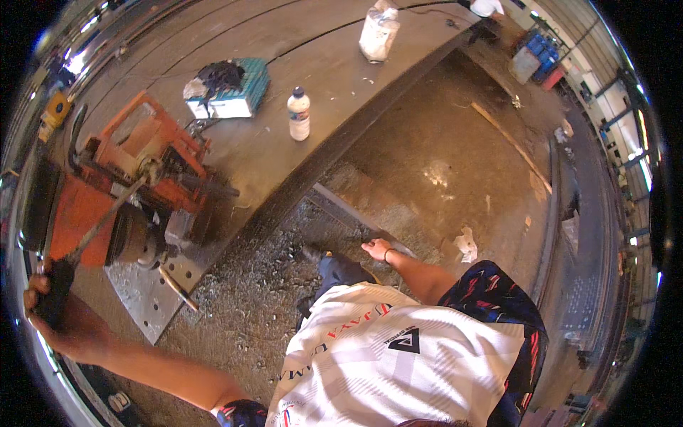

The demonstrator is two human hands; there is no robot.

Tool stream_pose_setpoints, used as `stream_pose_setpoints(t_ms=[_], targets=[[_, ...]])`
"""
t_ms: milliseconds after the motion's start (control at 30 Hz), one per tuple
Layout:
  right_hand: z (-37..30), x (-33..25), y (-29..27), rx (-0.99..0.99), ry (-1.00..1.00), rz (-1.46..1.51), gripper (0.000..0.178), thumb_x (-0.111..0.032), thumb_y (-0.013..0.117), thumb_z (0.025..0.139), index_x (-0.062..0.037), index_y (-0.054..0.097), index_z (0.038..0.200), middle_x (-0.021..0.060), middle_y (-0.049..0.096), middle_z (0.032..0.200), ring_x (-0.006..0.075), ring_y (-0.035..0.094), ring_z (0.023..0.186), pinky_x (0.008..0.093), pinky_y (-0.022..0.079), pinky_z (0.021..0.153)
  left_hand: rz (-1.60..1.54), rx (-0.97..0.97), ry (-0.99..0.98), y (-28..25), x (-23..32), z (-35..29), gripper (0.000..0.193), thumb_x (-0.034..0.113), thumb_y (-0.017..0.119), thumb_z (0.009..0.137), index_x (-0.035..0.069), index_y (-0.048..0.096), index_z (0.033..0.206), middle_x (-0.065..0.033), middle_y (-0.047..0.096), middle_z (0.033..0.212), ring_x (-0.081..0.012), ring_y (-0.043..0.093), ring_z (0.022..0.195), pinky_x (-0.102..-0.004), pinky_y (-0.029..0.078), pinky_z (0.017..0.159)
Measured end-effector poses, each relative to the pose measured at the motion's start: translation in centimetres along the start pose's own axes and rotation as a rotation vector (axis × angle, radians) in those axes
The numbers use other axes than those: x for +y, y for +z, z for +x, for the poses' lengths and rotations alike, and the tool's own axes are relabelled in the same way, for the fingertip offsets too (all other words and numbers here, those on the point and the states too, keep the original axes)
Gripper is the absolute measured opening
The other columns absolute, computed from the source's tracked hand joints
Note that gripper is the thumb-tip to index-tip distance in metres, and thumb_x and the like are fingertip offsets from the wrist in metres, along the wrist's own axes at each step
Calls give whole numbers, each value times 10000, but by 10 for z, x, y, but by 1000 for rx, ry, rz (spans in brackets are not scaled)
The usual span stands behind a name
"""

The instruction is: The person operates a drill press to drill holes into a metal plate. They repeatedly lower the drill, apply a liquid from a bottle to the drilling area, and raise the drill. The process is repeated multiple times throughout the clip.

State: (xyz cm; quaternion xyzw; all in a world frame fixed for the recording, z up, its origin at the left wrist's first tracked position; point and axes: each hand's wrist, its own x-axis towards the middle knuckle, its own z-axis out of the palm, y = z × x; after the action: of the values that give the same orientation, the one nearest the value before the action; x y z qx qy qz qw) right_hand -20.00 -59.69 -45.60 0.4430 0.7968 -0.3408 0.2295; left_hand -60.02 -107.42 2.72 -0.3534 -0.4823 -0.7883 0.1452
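Note:
At the far left, my left hand (48,313) is wrapped round the black grip of a long metal feed lever (107,217). This lever runs up to the hub of an orange drilling machine (85,213), which stands at the edge of the steel table. Below the machine's dark round head lies a grey steel plate (146,302) with drilled holes. A short stick-like tool (178,288) rests across the plate's edge. My right hand (377,249) hangs low beside a flat steel bar (356,213), fingers loosely stretched, with nothing visible in it.
On the steel table (320,85) stand a white bottle (299,115), a teal-and-white box (238,92) with dark cloth on it, and a white sack (378,34). Metal shavings (242,299) cover the ground near my feet. A wooden strip (512,146) lies at right. Another person (487,8) is far off.

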Motion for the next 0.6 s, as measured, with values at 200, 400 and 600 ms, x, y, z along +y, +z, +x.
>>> stream_pose_setpoints(t_ms=[200,400,600], targets=[[39,64,23,-61,-7,85,549,-561,627,897,-55,660,1109,88,696,767,171,618,557,334,504,501,107,92,15,19,-2,3,382,309,496,972,72,587,1258,-159,599,1313,-328,538,1256,-500,346,1132],[38,43,10,-106,49,206,494,-518,630,919,-27,680,921,118,712,800,205,677,594,360,537,553,203,586,0,64,2,18,340,329,566,932,27,617,1080,-175,641,995,-366,636,1020,-484,472,978],[58,-3,-30,-233,67,298,460,-512,590,953,-70,654,1062,71,711,812,153,646,604,320,497,512,426,12,130,124,-20,-19,356,349,558,941,48,653,1105,-98,666,891,-277,665,933,-454,489,927]])
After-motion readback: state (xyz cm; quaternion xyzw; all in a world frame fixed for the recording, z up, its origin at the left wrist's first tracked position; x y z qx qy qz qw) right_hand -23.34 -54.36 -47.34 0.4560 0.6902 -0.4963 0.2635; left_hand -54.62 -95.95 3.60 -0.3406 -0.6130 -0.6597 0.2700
